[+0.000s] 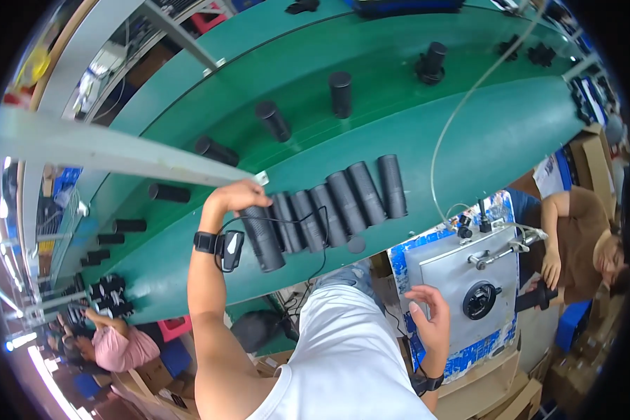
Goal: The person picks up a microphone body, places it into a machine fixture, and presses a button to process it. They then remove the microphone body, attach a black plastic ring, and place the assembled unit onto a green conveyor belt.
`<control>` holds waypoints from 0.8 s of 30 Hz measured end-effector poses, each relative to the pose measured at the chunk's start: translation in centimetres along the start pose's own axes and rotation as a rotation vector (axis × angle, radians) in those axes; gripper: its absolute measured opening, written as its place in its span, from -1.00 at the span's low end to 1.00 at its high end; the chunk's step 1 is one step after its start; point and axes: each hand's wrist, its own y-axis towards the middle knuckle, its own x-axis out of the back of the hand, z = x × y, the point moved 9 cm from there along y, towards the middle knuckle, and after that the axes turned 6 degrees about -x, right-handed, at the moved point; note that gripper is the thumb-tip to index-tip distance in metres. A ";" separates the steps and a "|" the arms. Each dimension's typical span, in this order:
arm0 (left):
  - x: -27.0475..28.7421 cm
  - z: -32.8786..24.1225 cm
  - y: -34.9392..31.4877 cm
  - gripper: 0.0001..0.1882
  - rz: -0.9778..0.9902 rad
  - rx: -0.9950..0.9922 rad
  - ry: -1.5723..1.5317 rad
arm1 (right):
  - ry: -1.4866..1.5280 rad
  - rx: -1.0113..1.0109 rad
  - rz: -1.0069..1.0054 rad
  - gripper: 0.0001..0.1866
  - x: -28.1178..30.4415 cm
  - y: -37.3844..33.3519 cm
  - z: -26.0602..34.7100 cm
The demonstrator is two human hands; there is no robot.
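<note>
My left hand (239, 196) is closed round the upper end of a black ribbed cylinder (263, 241), the leftmost of a row lying on the green work surface (462, 150). Close beside it lie several more black cylinders (363, 192), slanted side by side, with a small round black cap (356, 244) near their lower ends. A dark cable runs from the device on my left wrist across the row. Off to the right, my right hand (430, 318) hangs with fingers apart and nothing in it, next to a metal fixture plate (437, 273) holding a round black part (481, 299).
Behind the row, several black cylinders (341, 94) stand or lie on a green belt (304, 87). A pale metal bar (140, 155) crosses from the left. A thin hose (437, 150) hangs at right. One person (581, 231) sits right of the fixture, another (122, 343) at lower left.
</note>
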 end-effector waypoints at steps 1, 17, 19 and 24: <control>-0.9 2.6 -1.7 -0.67 0.023 0.074 -0.038 | -0.002 0.021 -0.009 -0.67 0.0 0.1 0.3; -6.1 16.4 -3.3 -0.44 -1.065 0.024 -0.073 | -0.641 0.576 -0.173 -0.35 -9.7 30.1 16.6; -6.5 15.3 -4.8 -0.57 -1.211 0.020 -0.063 | -0.862 0.621 -0.251 -0.19 -11.3 32.3 18.5; -3.3 3.5 -5.7 -0.80 -1.101 -0.272 -0.202 | -1.144 0.662 -0.220 -0.15 -14.2 38.0 19.6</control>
